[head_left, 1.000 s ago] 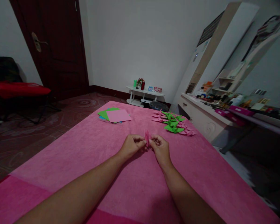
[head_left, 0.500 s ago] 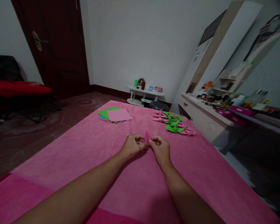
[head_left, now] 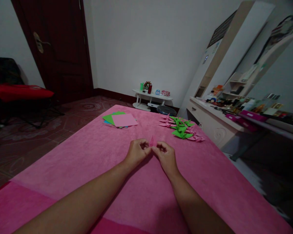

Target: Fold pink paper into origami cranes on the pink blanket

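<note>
A small folded piece of pink origami paper stands point-up between my hands, over the middle of the pink cloth. My left hand pinches its lower left side, and my right hand pinches the lower right, thumbs close together. The fingers partly cover its lower half. Farther off to the right lie several folded paper cranes, green ones and pink ones, in a cluster. Square sheets are stacked at the far left, a pink sheet on top and a green sheet beneath.
Beyond the cloth's far edge stands a low white table with small items. A dressing table crowded with bottles runs along the right. To the left are a chair with a red cover and a dark door.
The folded paper has turned from a fanned, edge-on look with several layers to a flatter single point. My thumbs have come closer together at its base.
</note>
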`<state>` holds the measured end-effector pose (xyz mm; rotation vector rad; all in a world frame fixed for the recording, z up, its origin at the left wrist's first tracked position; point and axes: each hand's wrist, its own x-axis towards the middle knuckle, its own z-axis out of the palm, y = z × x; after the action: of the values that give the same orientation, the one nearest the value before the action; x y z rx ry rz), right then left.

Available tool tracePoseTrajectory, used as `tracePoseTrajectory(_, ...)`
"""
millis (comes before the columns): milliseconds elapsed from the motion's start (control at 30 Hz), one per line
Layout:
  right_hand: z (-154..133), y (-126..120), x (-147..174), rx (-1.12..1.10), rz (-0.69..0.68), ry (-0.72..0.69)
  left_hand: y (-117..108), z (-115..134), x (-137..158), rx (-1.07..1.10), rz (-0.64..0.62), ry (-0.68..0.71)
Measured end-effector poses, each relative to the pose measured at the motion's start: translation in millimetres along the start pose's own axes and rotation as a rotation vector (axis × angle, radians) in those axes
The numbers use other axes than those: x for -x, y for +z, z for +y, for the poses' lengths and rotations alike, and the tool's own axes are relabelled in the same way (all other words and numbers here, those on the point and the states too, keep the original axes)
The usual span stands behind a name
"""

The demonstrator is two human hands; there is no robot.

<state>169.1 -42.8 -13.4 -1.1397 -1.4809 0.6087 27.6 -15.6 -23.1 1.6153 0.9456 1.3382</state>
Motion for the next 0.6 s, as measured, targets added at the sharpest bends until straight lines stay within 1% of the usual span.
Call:
tracePoseTrajectory(133, 1, -6, -5, -0.103, -0.024, -0.030, -3, 11, 2, -0.145, -0.036, 0.229)
tracePoseTrajectory(233, 1, -10, -6, -0.150, -0.052, -0.053, -6, 16, 3, -0.264, -0.020, 0.390)
tracePoseTrajectory(300, 0, -11, -5, -0.155, -0.061, -0.061, -8, 18, 4, -0.299, -0.032, 0.449)
tracePoseTrajectory(367, -1, -11, -5, -0.152, -0.057, -0.057, -8, 19, 5, -0.296, -0.059, 0.472)
tracePoseTrajectory(433, -2, -10, -5, -0.143, -0.043, -0.043, -7, 21, 5, -0.264, -0.078, 0.446)
tracePoseTrajectory(500, -2, -9, -5, -0.151, -0.032, -0.017, -5, 21, 5, -0.196, -0.055, 0.352)
tracePoseTrajectory(533, -1, -9, -5, -0.171, -0.037, 0.008, -3, 21, 4, -0.141, -0.040, 0.271)
tracePoseTrajectory(600, 1, -8, -5, -0.237, -0.068, 0.086, -1, 20, 3, 0.029, -0.025, 0.062)
